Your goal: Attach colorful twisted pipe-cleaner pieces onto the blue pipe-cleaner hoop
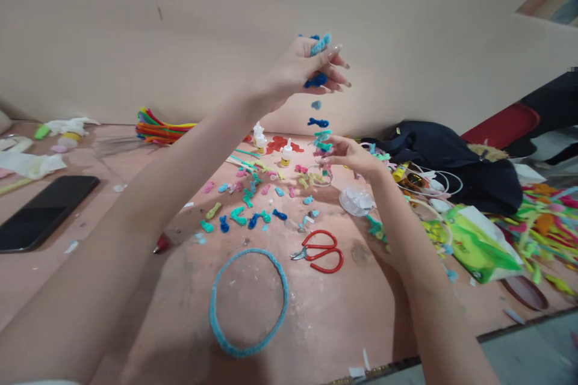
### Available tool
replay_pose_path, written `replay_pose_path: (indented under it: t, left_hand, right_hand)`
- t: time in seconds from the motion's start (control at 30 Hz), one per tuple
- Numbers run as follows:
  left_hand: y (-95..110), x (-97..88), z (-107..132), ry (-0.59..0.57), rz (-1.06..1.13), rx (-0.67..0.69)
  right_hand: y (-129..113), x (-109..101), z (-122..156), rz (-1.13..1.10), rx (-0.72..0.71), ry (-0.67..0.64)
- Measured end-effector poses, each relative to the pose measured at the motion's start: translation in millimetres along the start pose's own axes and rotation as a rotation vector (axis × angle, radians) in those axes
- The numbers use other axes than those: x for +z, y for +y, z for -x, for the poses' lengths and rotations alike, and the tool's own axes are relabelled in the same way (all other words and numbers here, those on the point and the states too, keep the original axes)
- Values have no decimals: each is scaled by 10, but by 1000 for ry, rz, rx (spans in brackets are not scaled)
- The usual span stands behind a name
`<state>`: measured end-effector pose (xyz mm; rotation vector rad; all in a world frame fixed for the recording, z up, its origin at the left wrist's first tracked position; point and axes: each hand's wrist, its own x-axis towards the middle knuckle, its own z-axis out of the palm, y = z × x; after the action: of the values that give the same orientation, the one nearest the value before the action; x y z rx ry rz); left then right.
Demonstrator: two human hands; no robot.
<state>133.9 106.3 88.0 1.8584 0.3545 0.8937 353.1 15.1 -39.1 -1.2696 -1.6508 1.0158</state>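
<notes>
My left hand (307, 69) is raised high in front of the wall, fingers pinched on the top of a hanging string of small fuzzy pipe-cleaner pieces (318, 123) in blue and teal. Below it my right hand (350, 156) pinches the lower end of the same string just above the table. Under both hands several loose coloured fuzzy pieces (246, 207) lie scattered on the pink table (316, 319). A light blue fuzzy ring (249, 301) lies flat near the front, with red-handled scissors (321, 251) to its right.
A black phone (43, 212) lies at the left. A bundle of coloured pipe cleaners (158, 127) and small glue bottles (285, 153) sit at the back. A dark bag (451, 162), a green packet (478, 246) and bright scraps (546, 222) crowd the right side.
</notes>
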Motion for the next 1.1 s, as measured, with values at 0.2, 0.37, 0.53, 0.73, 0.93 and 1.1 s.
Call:
replay_pose_path:
  t: [0.2,0.37,0.53,0.73,0.93,1.1]
  left_hand:
    - [186,-34,73,-19,-47,-4]
    - [353,-46,160,-55,-47,51]
    - [533,-52,279,-37,-78,101]
    - [561,-170,603,74,-172,169]
    - [361,-461,1477,224,-197,54]
    - [163,-474,2444,408,32,-357]
  right_hand:
    - [-155,-105,106,26,19,11]
    - [-272,-199,167,69,45,77]
    - [-426,-245,269,90,36,102]
    - [-694,-58,466,97,86,0]
    - [-873,439,784,60,208,-414]
    - [-940,990,1101,295,214,-599]
